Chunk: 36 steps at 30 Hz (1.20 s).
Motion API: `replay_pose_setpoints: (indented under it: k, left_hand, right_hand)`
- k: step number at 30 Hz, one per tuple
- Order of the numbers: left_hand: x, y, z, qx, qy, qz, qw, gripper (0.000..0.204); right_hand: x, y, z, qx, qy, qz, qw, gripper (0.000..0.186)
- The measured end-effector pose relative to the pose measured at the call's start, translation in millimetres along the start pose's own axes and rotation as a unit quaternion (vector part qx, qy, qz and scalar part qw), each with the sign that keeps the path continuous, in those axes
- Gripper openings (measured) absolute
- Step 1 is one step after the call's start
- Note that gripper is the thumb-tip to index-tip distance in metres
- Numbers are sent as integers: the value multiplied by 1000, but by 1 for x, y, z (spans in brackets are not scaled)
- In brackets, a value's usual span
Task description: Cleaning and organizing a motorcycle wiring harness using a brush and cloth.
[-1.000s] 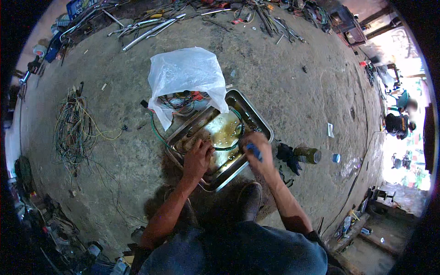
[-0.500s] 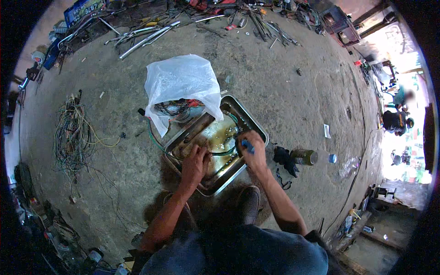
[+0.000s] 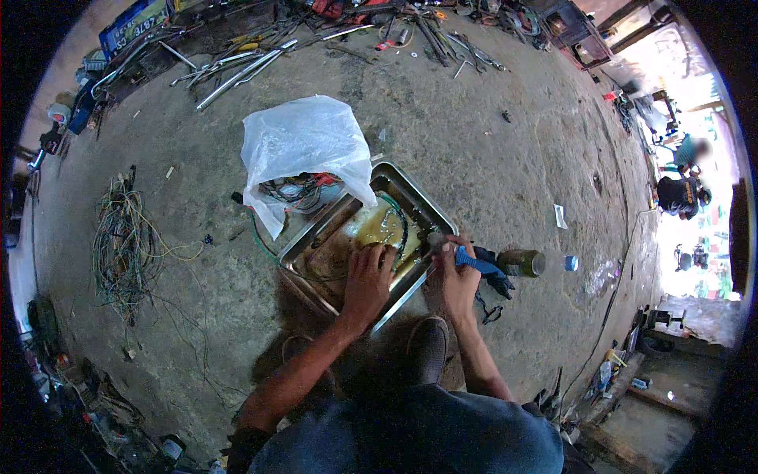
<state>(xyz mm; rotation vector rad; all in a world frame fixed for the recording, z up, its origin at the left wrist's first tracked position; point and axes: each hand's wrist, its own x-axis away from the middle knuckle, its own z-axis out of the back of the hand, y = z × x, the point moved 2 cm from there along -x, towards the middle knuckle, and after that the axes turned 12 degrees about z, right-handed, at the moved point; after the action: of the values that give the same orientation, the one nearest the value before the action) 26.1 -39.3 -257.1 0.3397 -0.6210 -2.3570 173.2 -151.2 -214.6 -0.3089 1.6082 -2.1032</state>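
Note:
A metal tray (image 3: 419, 197) with a pool of brownish, bubbly liquid sits on the floor before me. My left hand (image 3: 369, 278) reaches over it, fingers curled down on a green and black wire (image 3: 317, 279) that runs in over the tray's left edge. Part of that wire loops through the liquid. At the tray's right edge my right hand (image 3: 456, 280) grips a blue-handled brush (image 3: 474, 261), whose greyish end points to the tray and is blurred. Behind the tray, a white plastic bag (image 3: 304, 138) gapes toward me with tangled wires (image 3: 304, 191) inside.
Right of the tray are a black rag or glove (image 3: 496, 282) and a clear bottle (image 3: 523, 262) of olive liquid with a blue cap. A wire bundle (image 3: 126, 237) lies at left. Metal tools (image 3: 245, 71) line the far side. Two people (image 3: 681, 193) are at far right.
My left hand has moved right along the wire. My right hand has shifted right and slightly down to the tray's edge, and the blue handle shows more. The view has shifted slightly.

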Motion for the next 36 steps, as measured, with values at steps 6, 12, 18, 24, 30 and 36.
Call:
replay_pose_setpoints:
  k: [6,12,18,24,30,36]
  left_hand:
    - [-10,-9,2,30,8,-43,999,26]
    - [-20,-11,37,403,-94,153,897,27]
    - [-20,-42,22,438,-161,317,826,41]
    - [-13,-48,14,281,13,242,929,38]
    - [-10,-57,3,331,-27,266,905,40]
    - [-16,-60,3,247,-82,330,907,28]
  right_hand:
    - [0,-14,4,-59,-5,-25,998,18]
    - [-8,-38,6,-149,14,-59,987,19]
    - [-7,-25,-19,-124,-64,-39,989,21]
    - [4,-5,-42,40,-102,90,990,20]
    - [16,5,-87,65,-249,201,945,32]
    - [-9,22,-80,205,-241,217,923,41]
